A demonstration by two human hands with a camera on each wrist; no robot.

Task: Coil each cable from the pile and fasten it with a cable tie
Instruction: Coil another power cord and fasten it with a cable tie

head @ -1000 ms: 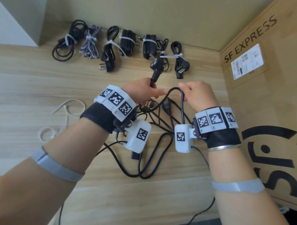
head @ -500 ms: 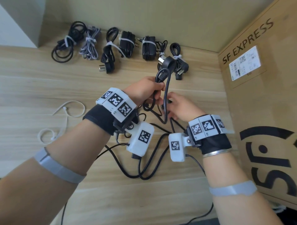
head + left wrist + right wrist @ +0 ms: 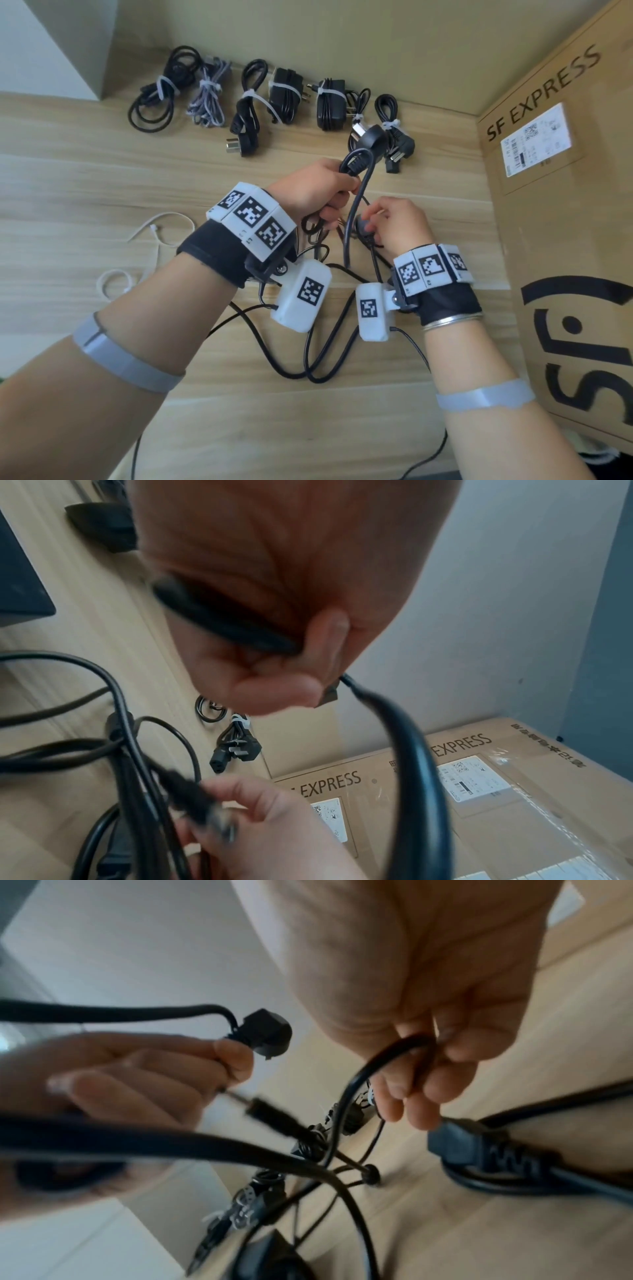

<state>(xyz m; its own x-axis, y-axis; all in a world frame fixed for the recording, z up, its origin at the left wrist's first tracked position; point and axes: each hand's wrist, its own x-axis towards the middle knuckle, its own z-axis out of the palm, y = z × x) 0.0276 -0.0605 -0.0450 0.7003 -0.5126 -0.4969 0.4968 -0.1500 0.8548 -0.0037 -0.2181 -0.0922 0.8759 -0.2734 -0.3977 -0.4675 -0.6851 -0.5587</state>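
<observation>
Head view: left hand clasps the black cable, plug now raised above its fist, as right hand drops below to pinch the next loop.

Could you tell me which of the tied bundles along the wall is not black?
The second bundle from the left: its cord is pale grey-and-white braid, while every other tied bundle in the row is black.
</observation>
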